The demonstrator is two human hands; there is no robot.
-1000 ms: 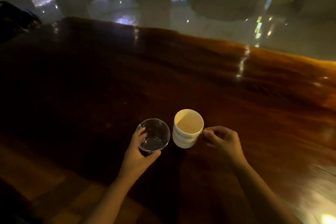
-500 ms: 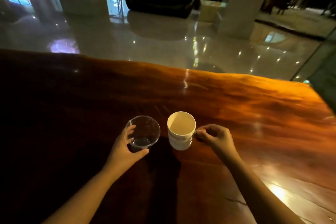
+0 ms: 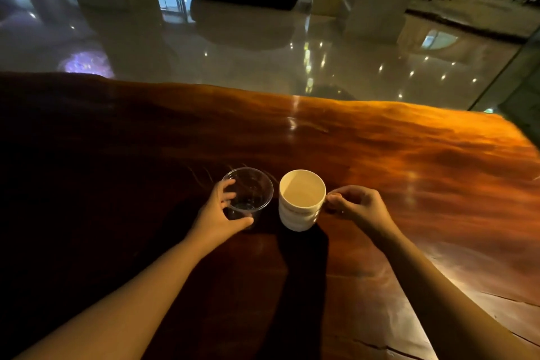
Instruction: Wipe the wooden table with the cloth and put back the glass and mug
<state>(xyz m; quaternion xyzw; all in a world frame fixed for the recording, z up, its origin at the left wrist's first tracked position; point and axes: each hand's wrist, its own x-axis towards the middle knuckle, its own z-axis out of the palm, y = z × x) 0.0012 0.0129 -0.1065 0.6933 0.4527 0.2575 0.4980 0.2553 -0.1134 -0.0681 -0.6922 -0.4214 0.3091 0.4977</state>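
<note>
We seem to be putting back: left hand (image 3: 217,215) wraps the glass (image 3: 247,194), right hand (image 3: 358,207) pinches the mug (image 3: 301,202) handle; next, release both onto the tabletop (image 3: 380,155).

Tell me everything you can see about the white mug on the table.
The white mug stands upright on the wooden table, just right of the clear glass without visibly touching it. It looks ceramic, glossy, with a ridged lower body and a thin brownish band around its side. The inside looks empty. Its handle, on the right, is hidden by the right hand, whose fingers pinch it. The table beneath it is in shadow.
</note>
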